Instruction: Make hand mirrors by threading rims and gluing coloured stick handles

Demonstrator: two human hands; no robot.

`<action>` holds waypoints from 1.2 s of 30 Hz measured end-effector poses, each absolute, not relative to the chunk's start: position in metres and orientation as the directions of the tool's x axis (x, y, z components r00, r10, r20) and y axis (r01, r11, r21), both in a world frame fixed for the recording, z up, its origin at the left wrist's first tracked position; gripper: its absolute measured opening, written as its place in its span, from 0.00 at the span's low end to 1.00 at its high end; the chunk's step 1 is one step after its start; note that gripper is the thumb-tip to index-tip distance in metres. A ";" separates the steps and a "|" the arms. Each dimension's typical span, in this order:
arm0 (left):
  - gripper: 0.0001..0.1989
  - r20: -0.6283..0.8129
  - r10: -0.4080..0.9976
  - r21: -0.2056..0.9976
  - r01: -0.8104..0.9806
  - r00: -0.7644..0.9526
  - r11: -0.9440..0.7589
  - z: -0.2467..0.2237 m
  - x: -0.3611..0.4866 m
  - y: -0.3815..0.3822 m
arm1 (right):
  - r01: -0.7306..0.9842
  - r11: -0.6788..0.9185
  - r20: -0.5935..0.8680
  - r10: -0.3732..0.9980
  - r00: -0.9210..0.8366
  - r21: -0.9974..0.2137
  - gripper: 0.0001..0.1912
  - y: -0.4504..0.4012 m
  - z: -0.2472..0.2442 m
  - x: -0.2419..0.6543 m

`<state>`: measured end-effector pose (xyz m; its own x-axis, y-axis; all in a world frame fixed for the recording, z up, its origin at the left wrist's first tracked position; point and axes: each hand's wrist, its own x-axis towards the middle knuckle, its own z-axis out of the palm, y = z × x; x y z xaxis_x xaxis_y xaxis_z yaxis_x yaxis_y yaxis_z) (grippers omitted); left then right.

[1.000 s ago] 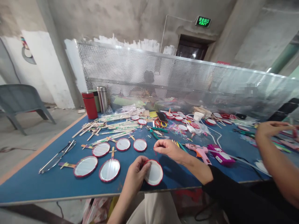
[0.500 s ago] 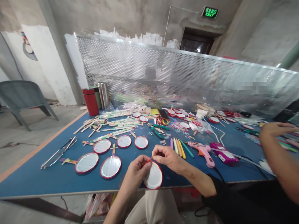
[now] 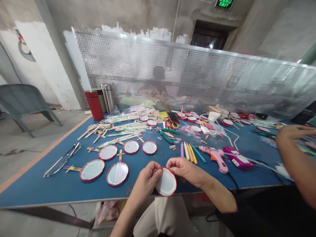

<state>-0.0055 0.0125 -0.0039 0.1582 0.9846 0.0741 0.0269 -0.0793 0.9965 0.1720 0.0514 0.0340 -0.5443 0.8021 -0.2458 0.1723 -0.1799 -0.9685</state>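
A round white disc with a red rim (image 3: 166, 182) is held at the table's front edge, above my lap. My left hand (image 3: 148, 177) pinches its upper left rim between thumb and fingers. At the upper right rim, the closed fingers of my right hand (image 3: 184, 169) touch the disc. Left of my hands lie similar round pieces with stick handles, among them a near one (image 3: 117, 174) and a larger one (image 3: 92, 170). Colored sticks (image 3: 189, 152) and a pink glue gun (image 3: 214, 157) lie beyond my right hand.
Scissors (image 3: 63, 160) lie at the left of the blue table (image 3: 32, 187). Wooden sticks, bottles (image 3: 95, 105), pliers (image 3: 166, 136) and a phone fill the back, before a perforated metal panel (image 3: 138, 65). Another person's arm (image 3: 293, 158) reaches in at the right.
My right hand has moved down from above the disc to its upper right rim. The disc and both hands sit slightly further right, and the camera view has shifted a little.
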 end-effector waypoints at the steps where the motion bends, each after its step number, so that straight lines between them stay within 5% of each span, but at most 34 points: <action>1: 0.11 0.086 0.986 0.993 0.073 0.144 -0.098 -0.004 -0.004 0.012 | 0.190 -0.177 -0.253 0.812 -0.526 -0.966 0.12 0.051 0.036 0.174; 6: 0.08 0.139 0.988 0.961 0.233 0.069 -0.151 0.000 0.002 0.010 | 0.219 0.092 -0.004 0.916 -0.400 -0.971 0.09 0.034 0.047 0.169; 12: 0.11 -0.132 0.986 0.989 0.077 0.104 0.124 0.008 0.004 0.006 | 0.471 0.302 0.173 0.939 -0.298 -0.829 0.10 -0.001 0.038 0.167; 21: 0.14 -0.102 0.993 0.991 -0.097 -0.057 0.096 -0.006 0.005 0.011 | 0.300 0.095 0.041 0.983 -0.181 -0.949 0.11 -0.029 -0.007 0.146; 36: 0.09 0.012 0.989 0.999 0.034 -0.147 -0.007 -0.012 0.005 0.013 | -0.090 -0.161 -0.158 0.987 -0.038 -0.983 0.19 -0.036 -0.004 0.128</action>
